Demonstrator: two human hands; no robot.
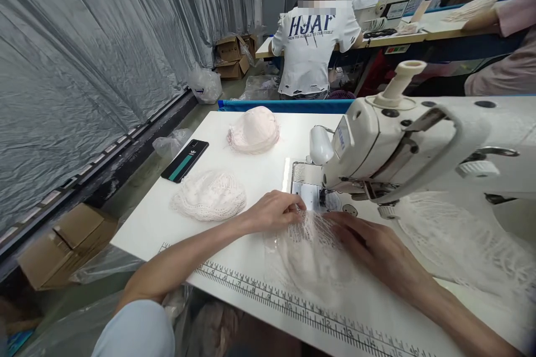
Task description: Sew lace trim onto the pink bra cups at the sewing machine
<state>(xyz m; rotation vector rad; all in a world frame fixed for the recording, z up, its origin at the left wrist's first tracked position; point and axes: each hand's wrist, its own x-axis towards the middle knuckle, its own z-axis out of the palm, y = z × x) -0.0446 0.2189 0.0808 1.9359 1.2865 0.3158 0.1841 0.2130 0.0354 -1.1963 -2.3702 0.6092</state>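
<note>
At ten o'clock from the lace piece (313, 237) lies a lace bundle (210, 195) on the desk (154, 223); next comes the left hand (276, 210), fingers pinching the piece's upper edge. The piece lies at six o'clock from the presser foot (322, 198), the right hand (372, 239) at its three o'clock, whether gripping one cannot tell. Uneven pull could pucker the mesh; fingers straying toward twelve o'clock could get caught.

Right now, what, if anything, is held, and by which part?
White lace fabric: the left hand pinches its upper-left edge near the presser foot; the right hand lies along its right side, grip unclear.
</note>
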